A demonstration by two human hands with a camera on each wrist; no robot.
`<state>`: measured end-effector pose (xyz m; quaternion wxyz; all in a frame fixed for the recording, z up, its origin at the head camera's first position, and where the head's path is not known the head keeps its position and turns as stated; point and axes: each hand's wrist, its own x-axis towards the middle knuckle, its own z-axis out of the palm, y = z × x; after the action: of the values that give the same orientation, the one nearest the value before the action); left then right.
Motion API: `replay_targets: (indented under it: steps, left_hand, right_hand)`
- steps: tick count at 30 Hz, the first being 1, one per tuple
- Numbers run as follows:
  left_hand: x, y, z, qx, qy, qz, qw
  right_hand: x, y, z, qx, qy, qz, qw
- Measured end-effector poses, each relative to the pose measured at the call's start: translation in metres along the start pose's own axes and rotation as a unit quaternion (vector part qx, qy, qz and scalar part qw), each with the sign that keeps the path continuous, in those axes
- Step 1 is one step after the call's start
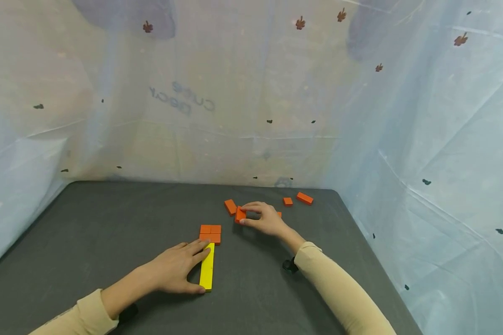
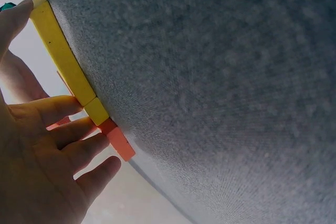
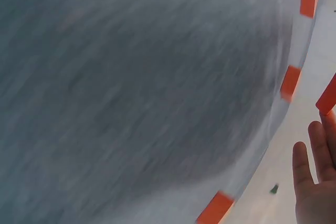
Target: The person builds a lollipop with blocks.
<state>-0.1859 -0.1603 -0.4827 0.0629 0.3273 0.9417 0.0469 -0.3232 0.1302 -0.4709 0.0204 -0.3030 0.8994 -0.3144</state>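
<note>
Apparently steadying yellow row (image 1: pixel 207 272) against orange cluster (image 1: pixel 210 229), left hand (image 1: pixel 173 267) spans it, grip wide; right hand (image 1: pixel 266 221) pinches orange block (image 1: pixel 239 215), grip narrow, probably for control.

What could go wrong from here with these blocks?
1. The left hand touches the straight yellow row of wooden-looking blocks; a small push might disturb the orange rectangular block group at its far end.
2. The right hand holds an orange rectangular block by its fingertips, so it may slip or bump the loose orange rectangular block nearby.
</note>
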Motion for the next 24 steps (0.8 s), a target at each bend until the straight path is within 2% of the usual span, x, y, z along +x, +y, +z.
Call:
replay_targets:
  steps: [8,19,24]
  left_hand:
    - [0.001,0.000,0.001,-0.007,-0.003,-0.005,1.0000]
    - [-0.001,-0.003,0.002,-0.003,0.016,0.009,0.9998]
    - [-0.002,-0.003,0.002,0.000,0.017,0.018,0.9997]
  right_hand:
    - [0.019,-0.021,0.020,0.002,-0.004,-0.020,0.9998]
    - [0.041,-0.050,0.048,-0.007,-0.026,-0.063,0.9976]
    - [0.048,-0.059,0.061,-0.003,-0.039,-0.055,0.9977]
